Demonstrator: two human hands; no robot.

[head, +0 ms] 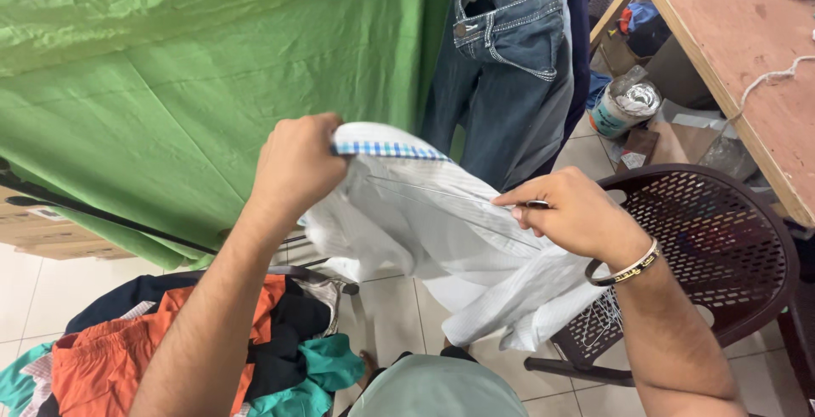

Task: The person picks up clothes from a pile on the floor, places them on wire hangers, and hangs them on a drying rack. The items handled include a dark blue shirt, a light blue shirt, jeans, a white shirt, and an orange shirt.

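Left hand (295, 162): grip shut tight on the collar of the white shirt (441, 230).
Right hand (577, 213): fingers pinched on a thin wire hanger (441, 192).
Shirt: held up between both hands, above the brown chair (722, 239).

your left hand (297, 162) grips a white shirt (441, 247) with fine pale stripes; its collar band (386, 149) is checked blue and white. your right hand (577, 213) wears a gold and white bangle (628, 268). behind the shirt you see a plain bright green sheet (187, 86) and dark blue jeans (509, 52) with light stitching. the plastic chair (722, 239) is dark brown with a perforated pattern. the clothes pile (170, 349) shows orange, black, teal and navy. the table top (730, 43) is reddish brown. the floor tiles (390, 315) are off-white.
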